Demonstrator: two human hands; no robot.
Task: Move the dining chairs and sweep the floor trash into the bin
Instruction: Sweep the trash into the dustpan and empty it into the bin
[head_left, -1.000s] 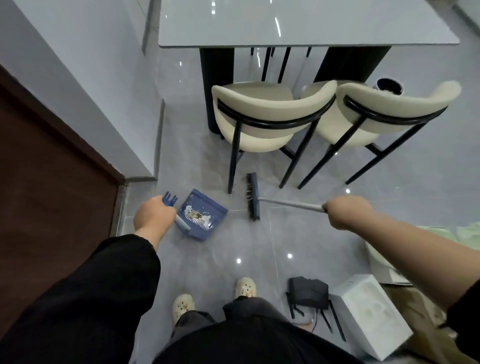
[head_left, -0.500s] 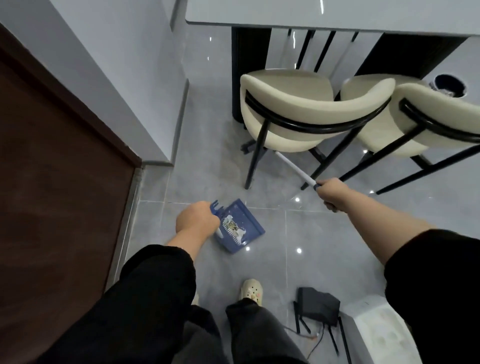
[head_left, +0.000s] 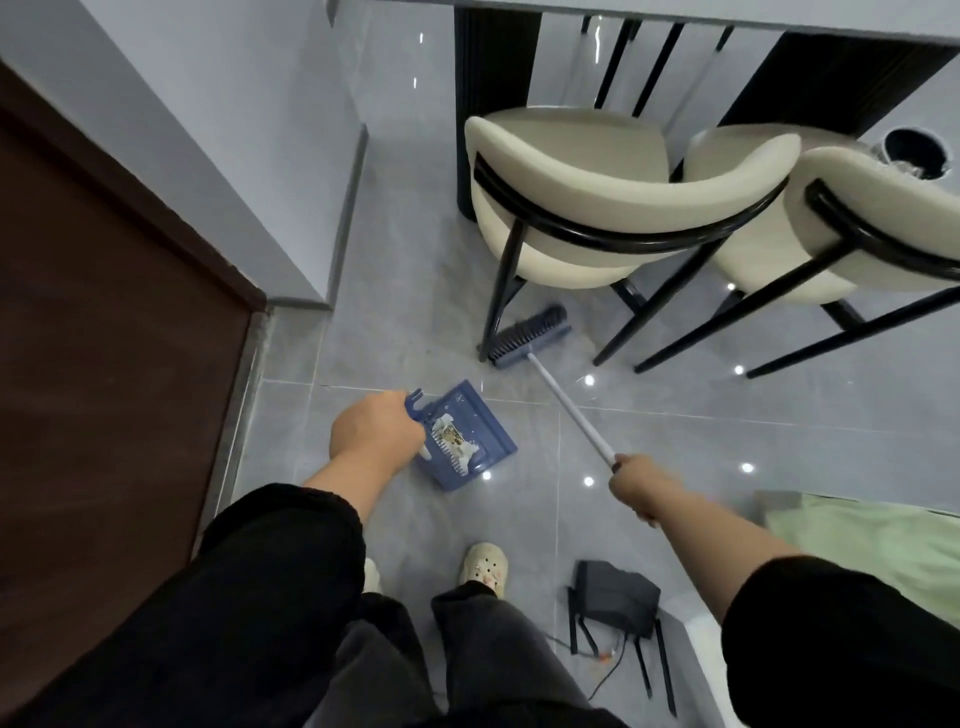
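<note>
Head view, looking down past our dark sleeves: our left hand (head_left: 376, 439) is closed round the handle of the blue dustpan (head_left: 485, 434), knuckles up, so the fingers themselves are mostly hidden beneath it; the handle's forked end pokes out beyond the hand. The pan sits low over the grey tiled floor (head_left: 727, 447) in front of our feet, and whether it rests on the tiles we cannot tell. A small heap of pale and brownish trash (head_left: 452, 441) lies inside it near the comb teeth. Our right hand (head_left: 641, 486) is wrapped tightly round the pale broom handle (head_left: 569, 410), which slants away from us to the blue broom head (head_left: 530, 335). That head lies on the floor under the near edge of the left dining chair (head_left: 597, 208), just beside its front black leg; we cannot tell if they touch. The right dining chair (head_left: 857, 218) stands next to the first, both cream with black frames, facing the table (head_left: 727, 15). Beyond the right chair's backrest the dark round bin (head_left: 917, 153) shows, partly hidden by it and well apart from the dustpan. A brown door (head_left: 104, 338) fills the left side, and a black box with cables (head_left: 615, 597) sits by our right foot.
</note>
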